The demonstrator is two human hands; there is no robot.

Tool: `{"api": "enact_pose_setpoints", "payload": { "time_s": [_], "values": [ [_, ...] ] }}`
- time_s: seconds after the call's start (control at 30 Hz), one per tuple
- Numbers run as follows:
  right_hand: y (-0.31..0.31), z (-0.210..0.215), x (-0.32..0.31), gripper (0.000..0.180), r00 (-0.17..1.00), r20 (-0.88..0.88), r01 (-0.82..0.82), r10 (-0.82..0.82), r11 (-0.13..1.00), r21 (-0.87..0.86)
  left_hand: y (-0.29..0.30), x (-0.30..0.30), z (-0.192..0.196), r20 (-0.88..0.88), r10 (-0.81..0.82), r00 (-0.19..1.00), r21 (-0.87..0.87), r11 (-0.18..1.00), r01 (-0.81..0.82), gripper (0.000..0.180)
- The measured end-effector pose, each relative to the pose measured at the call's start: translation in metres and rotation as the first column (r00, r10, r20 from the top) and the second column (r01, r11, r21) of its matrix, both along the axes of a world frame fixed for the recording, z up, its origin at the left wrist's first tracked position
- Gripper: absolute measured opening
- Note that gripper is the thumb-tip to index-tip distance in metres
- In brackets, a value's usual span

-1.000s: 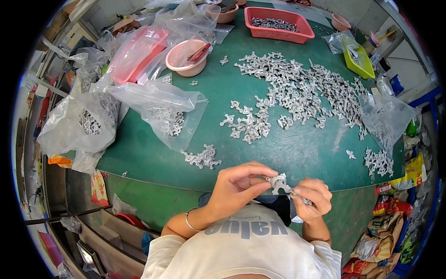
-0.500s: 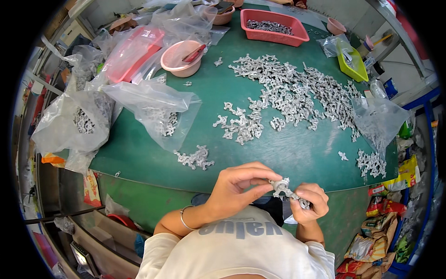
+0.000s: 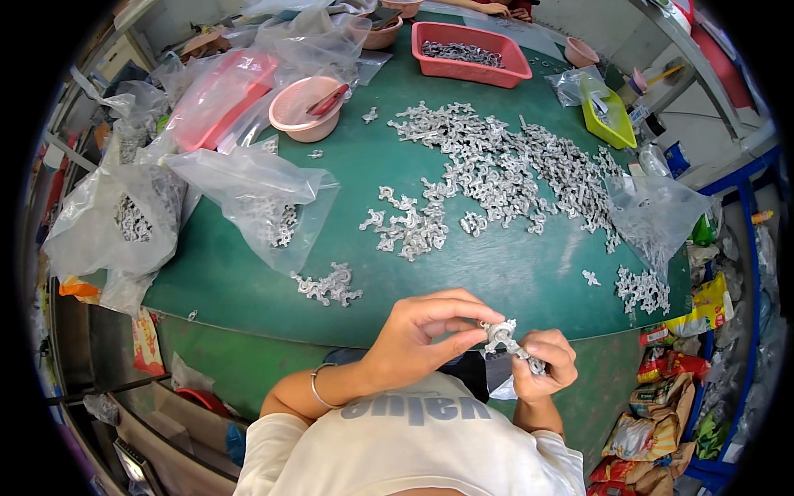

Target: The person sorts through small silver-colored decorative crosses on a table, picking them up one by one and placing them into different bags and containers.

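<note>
My left hand (image 3: pixel 420 337) pinches the end of a small grey cast-metal part (image 3: pixel 501 333) between thumb and fingertips, just off the table's near edge. My right hand (image 3: pixel 544 364) is closed round the other end, where a further lobed piece of the same metal pokes out; I cannot tell whether this is one part or two. On the green table (image 3: pixel 372 326) beyond, a big heap of similar parts (image 3: pixel 488 165) spreads out. Smaller clusters lie nearer, one to the left (image 3: pixel 329 285) and one to the right (image 3: pixel 643 289).
Clear plastic bags of parts (image 3: pixel 124 240) crowd the left side, beside a pink bowl (image 3: pixel 285 120). At the back stands a red tray (image 3: pixel 517 70) of metal pieces; a yellow-green tray (image 3: pixel 620 132) is to its right. Another person's hand (image 3: pixel 495 9) shows at the far edge.
The whole view has shifted slightly, so the table things appear a little further left. Another person's hands have come into sight at the far edge. My grip looks the same.
</note>
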State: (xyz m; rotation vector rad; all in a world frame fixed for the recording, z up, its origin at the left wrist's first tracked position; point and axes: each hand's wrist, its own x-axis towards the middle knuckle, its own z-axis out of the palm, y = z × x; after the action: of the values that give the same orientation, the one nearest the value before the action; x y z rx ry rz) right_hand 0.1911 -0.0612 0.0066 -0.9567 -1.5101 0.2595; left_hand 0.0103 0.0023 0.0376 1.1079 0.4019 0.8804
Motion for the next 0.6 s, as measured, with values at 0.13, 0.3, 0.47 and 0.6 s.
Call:
{"api": "enact_pose_setpoints", "payload": {
  "time_s": [0.13, 0.3, 0.47, 0.6],
  "values": [
    [-0.001, 0.003, 0.000, 0.025, 1.000, -0.006, -0.002, 0.002, 1.000, 0.004, 0.001, 0.001, 0.002, 0.011, -0.028, 1.000, -0.023, 0.999, 0.029, 0.023],
    [-0.002, 0.003, 0.000, 0.026, 1.000, -0.007, -0.004, 0.004, 1.000, -0.001, 0.001, 0.001, 0.001, 0.024, -0.038, 0.999, -0.018, 0.999, 0.038, 0.023],
    [-0.001, 0.007, -0.002, 0.022, 1.000, -0.006, 0.013, -0.013, 1.000, -0.018, 0.001, 0.002, -0.002, 0.041, -0.032, 0.999, -0.031, 0.999, 0.033, 0.023],
    [-0.002, 0.011, 0.002, 0.017, 0.993, -0.108, -0.064, 0.046, 0.983, -0.170, -0.001, 0.002, -0.008, 0.011, -0.009, 1.000, -0.030, 0.999, 0.009, 0.017]
  ]
}}
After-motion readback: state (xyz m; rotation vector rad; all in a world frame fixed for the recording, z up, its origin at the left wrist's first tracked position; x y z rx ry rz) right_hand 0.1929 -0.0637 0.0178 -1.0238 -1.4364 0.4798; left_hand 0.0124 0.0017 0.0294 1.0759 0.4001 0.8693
